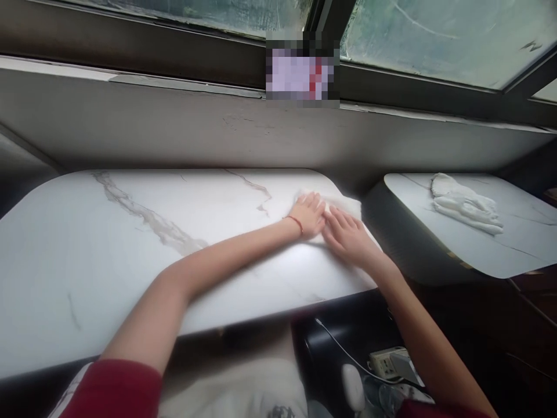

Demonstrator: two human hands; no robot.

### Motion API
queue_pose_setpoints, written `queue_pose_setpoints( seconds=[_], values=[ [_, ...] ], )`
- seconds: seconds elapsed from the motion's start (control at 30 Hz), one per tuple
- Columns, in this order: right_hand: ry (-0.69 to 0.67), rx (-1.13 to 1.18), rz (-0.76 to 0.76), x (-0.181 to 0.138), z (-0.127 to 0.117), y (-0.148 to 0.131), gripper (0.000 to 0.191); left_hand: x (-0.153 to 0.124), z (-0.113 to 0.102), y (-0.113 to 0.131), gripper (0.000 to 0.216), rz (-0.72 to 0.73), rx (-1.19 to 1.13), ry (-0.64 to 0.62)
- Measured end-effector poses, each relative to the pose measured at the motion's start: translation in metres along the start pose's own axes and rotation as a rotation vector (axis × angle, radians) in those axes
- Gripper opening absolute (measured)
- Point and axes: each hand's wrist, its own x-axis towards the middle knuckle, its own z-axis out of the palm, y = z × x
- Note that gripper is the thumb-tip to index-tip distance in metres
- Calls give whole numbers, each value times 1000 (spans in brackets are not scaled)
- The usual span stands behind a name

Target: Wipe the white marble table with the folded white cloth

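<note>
My left hand (pixel 310 216), with a red string bracelet (pixel 297 224) at the wrist, lies flat with fingers stretched out on a white cloth (pixel 350 204). Right beside it, my right hand (pixel 348 235) also rests flat on the cloth, its fingers extended. Both palms press the cloth onto the right end of a white marble-patterned tabletop (pixel 243 203) with rounded corners. Part of the cloth is hidden under the hands.
A second marble-patterned table (pixel 517 255) stands to the right across a gap, with a folded white cloth (pixel 465 203) on it. Below the tabletop are a power strip (pixel 383 364) and a white cable (pixel 342 347). A wall and window frame run along the back.
</note>
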Motion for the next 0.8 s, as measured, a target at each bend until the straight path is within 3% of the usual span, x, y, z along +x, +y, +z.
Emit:
queue_pose_setpoints(
  seconds=[0.17, 0.33, 0.53, 0.8],
  values=[
    [89, -87, -47, -80, -17, -25, 65, -45, -2, 52, 60, 126, 22, 23],
    [44, -70, -99, -101, -31, -44, 69, -78, -5, 65, 63, 138, 10, 37],
    [-32, 32, -193, -56, -24, -49, 60, -88, -12, 33, 61, -5, 35, 24],
    [-115, 139, -159, 54, 10, -54, 61, -61, -12, -58, 60, -193, -8, 59]
  ],
)
